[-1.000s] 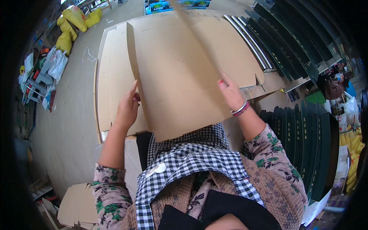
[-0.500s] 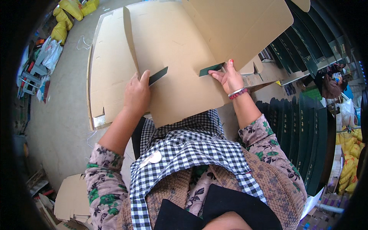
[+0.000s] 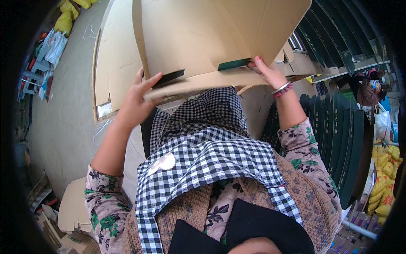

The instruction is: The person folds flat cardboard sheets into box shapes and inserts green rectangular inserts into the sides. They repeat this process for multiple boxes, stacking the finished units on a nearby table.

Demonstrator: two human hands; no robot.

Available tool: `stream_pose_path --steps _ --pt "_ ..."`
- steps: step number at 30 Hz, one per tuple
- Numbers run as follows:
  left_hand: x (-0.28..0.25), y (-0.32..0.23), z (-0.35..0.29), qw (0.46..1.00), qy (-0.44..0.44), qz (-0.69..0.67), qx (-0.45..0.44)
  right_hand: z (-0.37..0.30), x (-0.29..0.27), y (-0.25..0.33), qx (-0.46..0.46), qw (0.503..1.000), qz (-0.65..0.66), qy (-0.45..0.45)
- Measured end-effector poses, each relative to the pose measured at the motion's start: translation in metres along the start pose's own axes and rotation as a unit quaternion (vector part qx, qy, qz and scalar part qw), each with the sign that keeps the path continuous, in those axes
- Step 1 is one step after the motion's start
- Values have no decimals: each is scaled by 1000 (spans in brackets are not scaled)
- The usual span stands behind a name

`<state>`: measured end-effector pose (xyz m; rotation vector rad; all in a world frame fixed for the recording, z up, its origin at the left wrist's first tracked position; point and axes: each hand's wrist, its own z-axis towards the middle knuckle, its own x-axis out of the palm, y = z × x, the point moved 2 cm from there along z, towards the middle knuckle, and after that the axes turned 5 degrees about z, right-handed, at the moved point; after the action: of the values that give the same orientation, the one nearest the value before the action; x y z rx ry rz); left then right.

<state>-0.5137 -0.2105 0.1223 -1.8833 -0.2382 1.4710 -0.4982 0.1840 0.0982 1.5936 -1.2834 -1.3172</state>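
Note:
A partly folded cardboard box (image 3: 190, 42), tan inside with dark green flaps, is in front of me, its side panels standing up. At its near left corner my left hand (image 3: 139, 96) grips the board, with the thumb along a dark flap (image 3: 169, 78) and the fingers partly hidden beneath. My right hand (image 3: 272, 75) holds the near right corner, thumb up beside the other green flap (image 3: 234, 64). Between the hands the near panel (image 3: 207, 82) is bent upward and slightly blurred. The far part of the box runs out of view.
Flat tan cardboard sheets (image 3: 120, 55) lie under and left of the box. Rows of dark green boxes (image 3: 334, 139) stand at the right. Yellow sacks (image 3: 385, 178) lie at the right; a person (image 3: 368, 91) is farther off. Folded cardboard (image 3: 74, 207) sits at lower left.
The near panel, flat before, is now bent up between the hands. Both hands have moved outward to the box corners, and the box sits higher in view.

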Motion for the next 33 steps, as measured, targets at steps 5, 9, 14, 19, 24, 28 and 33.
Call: stream_pose_path --steps 5,9,14,19,24,28,33 --pt "-3 18 30 965 -98 -164 -178 -5 -31 -9 -20 984 172 43" --pt "0 18 56 963 -173 6 -206 1 -15 -23 -28 975 216 -43" --pt "2 -10 63 866 -345 359 46 -29 30 2 94 982 -31 -160" --pt "4 -26 61 928 -111 331 130 -40 57 66 -379 846 -322 -194" --pt "-5 -38 68 936 117 328 55 34 60 55 -200 811 -541 98" --pt "-13 -36 74 934 206 286 63 44 62 52 -136 818 -522 197" --pt "-7 -17 83 931 310 192 16 28 64 49 -158 819 -517 191"
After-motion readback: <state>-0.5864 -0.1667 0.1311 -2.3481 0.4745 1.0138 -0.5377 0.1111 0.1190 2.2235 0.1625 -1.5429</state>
